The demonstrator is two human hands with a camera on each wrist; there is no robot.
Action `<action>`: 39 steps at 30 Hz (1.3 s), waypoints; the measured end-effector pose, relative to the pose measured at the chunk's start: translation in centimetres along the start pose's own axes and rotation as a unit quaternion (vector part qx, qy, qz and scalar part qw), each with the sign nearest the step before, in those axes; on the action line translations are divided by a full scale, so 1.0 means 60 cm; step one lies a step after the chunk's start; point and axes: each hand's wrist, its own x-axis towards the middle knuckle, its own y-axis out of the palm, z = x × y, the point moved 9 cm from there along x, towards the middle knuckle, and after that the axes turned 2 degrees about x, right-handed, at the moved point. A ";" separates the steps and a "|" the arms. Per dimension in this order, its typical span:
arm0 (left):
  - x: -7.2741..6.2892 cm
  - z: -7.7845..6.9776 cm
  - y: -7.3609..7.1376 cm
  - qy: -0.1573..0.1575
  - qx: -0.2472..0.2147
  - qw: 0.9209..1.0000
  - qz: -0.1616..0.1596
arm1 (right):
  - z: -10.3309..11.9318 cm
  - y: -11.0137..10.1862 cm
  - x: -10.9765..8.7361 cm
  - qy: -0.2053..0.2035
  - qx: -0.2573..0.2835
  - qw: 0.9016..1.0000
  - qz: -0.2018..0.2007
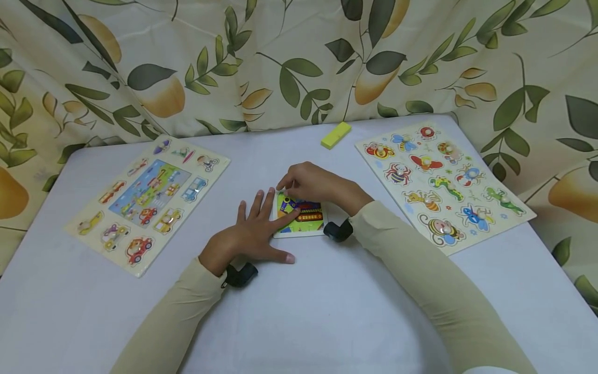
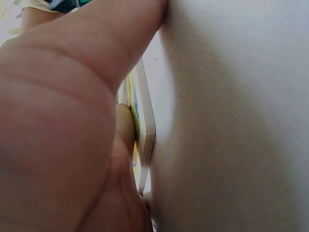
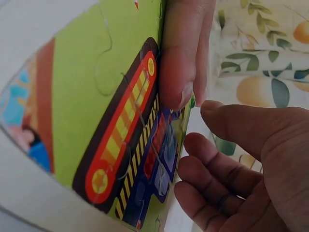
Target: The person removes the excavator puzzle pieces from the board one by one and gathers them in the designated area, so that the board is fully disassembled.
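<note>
A small jigsaw puzzle (image 1: 310, 226) in a pale frame lies flat, picturing a tracked vehicle on green. My left hand (image 1: 252, 234) is spread, its index finger laid across the picture; the other fingertips rest left of the frame. At the puzzle's far left corner my right hand (image 1: 320, 183) has curled fingers, thumb and index together. A small green bit of puzzle piece (image 3: 193, 101) shows by the right thumb in the right wrist view, mostly hidden. The frame's edge (image 2: 147, 123) appears beyond the left palm in the left wrist view.
A vehicle peg board (image 1: 175, 226) lies at left, an insect peg board (image 1: 397, 176) at right. A yellow block (image 1: 336, 135) sits near the far edge of the white-covered table (image 1: 299, 322). Behind hangs a leaf-patterned curtain (image 1: 299, 31).
</note>
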 end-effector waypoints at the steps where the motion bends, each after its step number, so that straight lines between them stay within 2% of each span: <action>1: 0.000 0.000 0.000 0.001 0.000 1.000 0.000 | 0.000 0.001 0.001 0.000 -0.001 1.000 0.001; 8: 0.000 0.000 -0.001 0.001 -0.007 1.000 -0.007 | 0.003 0.007 0.008 0.001 -0.021 1.000 0.011; 25: -0.002 -0.002 -0.003 0.005 -0.010 1.000 -0.014 | 0.006 0.010 0.011 0.012 -0.051 0.999 0.007; 39: 0.000 0.001 -0.002 0.001 -0.009 1.000 -0.010 | 0.009 0.007 0.012 0.001 -0.049 0.999 -0.005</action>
